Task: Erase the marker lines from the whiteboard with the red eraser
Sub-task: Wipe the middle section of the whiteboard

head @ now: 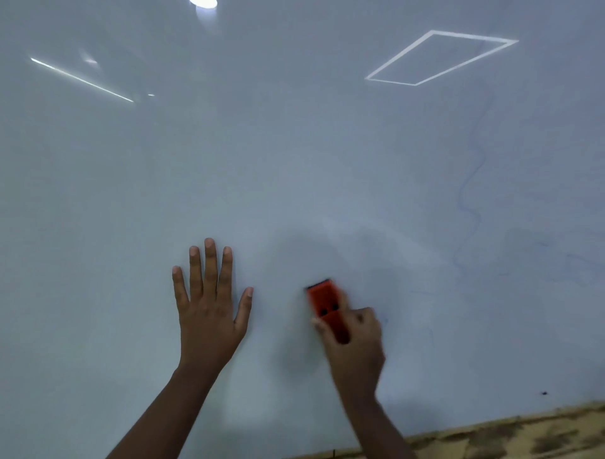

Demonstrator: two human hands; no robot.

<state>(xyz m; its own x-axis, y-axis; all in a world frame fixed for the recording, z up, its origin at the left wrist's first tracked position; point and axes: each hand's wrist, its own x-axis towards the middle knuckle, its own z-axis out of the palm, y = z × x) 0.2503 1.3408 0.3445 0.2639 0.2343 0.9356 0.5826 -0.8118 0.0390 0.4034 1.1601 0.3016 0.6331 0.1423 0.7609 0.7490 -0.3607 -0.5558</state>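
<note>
Worn wooden surface (510,435) along lower right; ceiling light reflections (438,59) near top.

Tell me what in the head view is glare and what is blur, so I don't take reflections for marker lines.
Head view: the bright bar, diamond outline and top spot are ceiling-light reflections on the whiteboard. The right hand and red eraser are motion-blurred; the left hand is sharp. A faint blue squiggle is real marker.
</note>
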